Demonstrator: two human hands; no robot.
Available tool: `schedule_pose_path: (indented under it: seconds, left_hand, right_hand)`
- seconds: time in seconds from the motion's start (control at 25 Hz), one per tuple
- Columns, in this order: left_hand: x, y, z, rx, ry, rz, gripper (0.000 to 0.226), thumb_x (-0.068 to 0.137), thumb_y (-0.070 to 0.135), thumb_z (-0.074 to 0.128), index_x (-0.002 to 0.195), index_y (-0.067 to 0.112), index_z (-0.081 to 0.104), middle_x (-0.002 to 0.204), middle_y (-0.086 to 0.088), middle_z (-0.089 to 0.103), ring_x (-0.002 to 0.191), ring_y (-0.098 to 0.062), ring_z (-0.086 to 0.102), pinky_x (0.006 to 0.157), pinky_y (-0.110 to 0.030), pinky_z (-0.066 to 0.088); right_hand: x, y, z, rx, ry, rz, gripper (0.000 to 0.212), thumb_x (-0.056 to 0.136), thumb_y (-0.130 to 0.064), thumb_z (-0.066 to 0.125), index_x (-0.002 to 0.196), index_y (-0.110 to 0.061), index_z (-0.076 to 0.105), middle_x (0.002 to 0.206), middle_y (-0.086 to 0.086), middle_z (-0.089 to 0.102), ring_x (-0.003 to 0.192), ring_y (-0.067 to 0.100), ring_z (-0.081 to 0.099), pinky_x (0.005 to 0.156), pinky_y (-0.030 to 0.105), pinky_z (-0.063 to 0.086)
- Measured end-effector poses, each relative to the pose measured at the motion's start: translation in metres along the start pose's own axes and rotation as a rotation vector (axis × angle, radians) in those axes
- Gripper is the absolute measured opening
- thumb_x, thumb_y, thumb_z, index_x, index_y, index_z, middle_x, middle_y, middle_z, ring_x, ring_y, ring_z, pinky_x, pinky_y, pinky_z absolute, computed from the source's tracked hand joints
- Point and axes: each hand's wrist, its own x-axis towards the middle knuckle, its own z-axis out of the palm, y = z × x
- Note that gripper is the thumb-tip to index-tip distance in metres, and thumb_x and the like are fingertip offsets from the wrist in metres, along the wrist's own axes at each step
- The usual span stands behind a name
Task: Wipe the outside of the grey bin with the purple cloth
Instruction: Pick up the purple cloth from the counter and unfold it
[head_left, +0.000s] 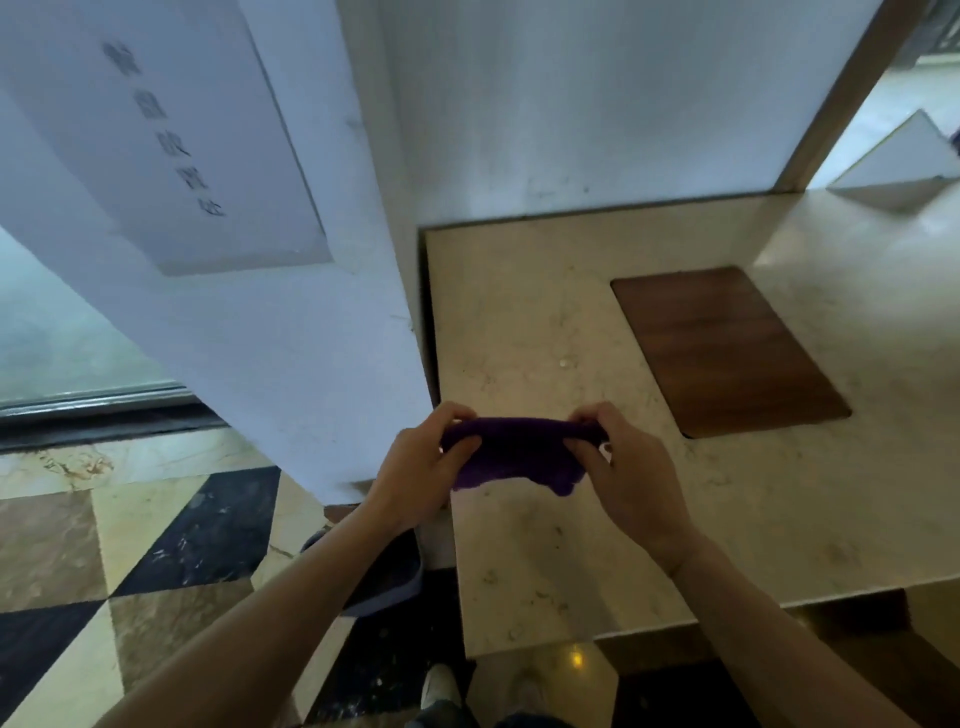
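The purple cloth (519, 454) is stretched between both hands just above the near left part of a pale marble counter (571, 545). My left hand (421, 467) pinches its left end, my right hand (623, 467) pinches its right end. The cloth's lower edge hangs loose. A dark grey rounded object, likely the grey bin (384, 577), shows on the floor below my left forearm, beside the counter's left edge and mostly hidden.
A brown wooden panel (727, 353) is set into the counter to the right. A white pillar with a paper sign (171, 140) stands at the left. The floor (156, 545) is checkered tile. My shoes show at the bottom edge.
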Motion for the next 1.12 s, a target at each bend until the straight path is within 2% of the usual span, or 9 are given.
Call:
schedule_pose_path:
  seconds: [0.2,0.4,0.52,0.64,0.84,0.96,1.12]
  left_hand:
    - [0.001,0.030,-0.048,0.032,0.226,0.062,0.021,0.094,0.016,0.058,0.110,0.029,0.063,0.092,0.009,0.072,0.083,-0.006,0.066,0.070,-0.017,0.050]
    - [-0.017,0.026,-0.089,0.067,0.282,0.106,0.021,0.095,0.015,0.057,0.108,0.030,0.062,0.088,0.019,0.067,0.082,0.000,0.064,0.067,-0.009,0.047]
    - [-0.030,0.011,-0.114,0.085,0.294,0.134,0.020,0.095,0.013,0.057,0.111,0.025,0.063,0.089,0.017,0.066,0.082,-0.001,0.063,0.067,-0.007,0.047]
    - [-0.042,-0.017,-0.147,0.081,0.287,0.146,0.020,0.095,0.013,0.058,0.111,0.023,0.063,0.092,0.011,0.068,0.083,-0.006,0.065,0.068,-0.011,0.048]
    - [-0.077,-0.081,-0.213,0.074,0.268,0.195,0.017,0.096,0.020,0.056,0.111,0.027,0.061,0.091,0.010,0.070,0.084,-0.010,0.066,0.071,-0.031,0.056]
    - [-0.097,-0.114,-0.245,0.056,0.199,0.211,0.017,0.096,0.021,0.056,0.110,0.029,0.059,0.093,0.008,0.071,0.084,-0.014,0.067,0.073,-0.040,0.056]
    - [-0.115,-0.138,-0.265,0.038,0.090,0.228,0.017,0.097,0.022,0.055,0.111,0.031,0.059,0.094,0.007,0.070,0.085,-0.015,0.066,0.074,-0.042,0.057]
  right_hand:
    - [0.024,-0.056,-0.014,0.027,0.131,-0.178,0.018,0.094,-0.016,0.065,0.111,-0.021,0.067,0.096,-0.007,0.073,0.085,0.012,0.066,0.072,0.026,0.053]
    - [0.028,-0.095,-0.003,0.023,0.145,-0.233,0.017,0.094,-0.019,0.065,0.110,-0.021,0.068,0.096,-0.005,0.073,0.087,0.015,0.066,0.074,0.029,0.053]
    - [0.024,-0.121,0.015,0.003,0.155,-0.250,0.017,0.093,-0.020,0.065,0.110,-0.021,0.069,0.096,-0.006,0.073,0.087,0.013,0.066,0.073,0.028,0.052]
    - [0.018,-0.152,0.044,-0.018,0.174,-0.246,0.018,0.092,-0.023,0.066,0.109,-0.023,0.070,0.096,-0.006,0.073,0.086,0.013,0.066,0.073,0.032,0.055]
    - [-0.010,-0.218,0.118,-0.069,0.256,-0.151,0.018,0.090,-0.022,0.069,0.108,-0.020,0.072,0.096,-0.002,0.075,0.086,0.018,0.067,0.076,0.039,0.056]
    - [-0.036,-0.253,0.159,-0.082,0.290,-0.029,0.018,0.091,-0.026,0.066,0.108,-0.023,0.071,0.098,-0.005,0.074,0.089,0.017,0.065,0.080,0.039,0.054]
    - [-0.070,-0.281,0.189,-0.213,0.332,0.022,0.019,0.090,-0.029,0.066,0.108,-0.024,0.071,0.100,-0.004,0.073,0.091,0.019,0.064,0.076,0.036,0.053]
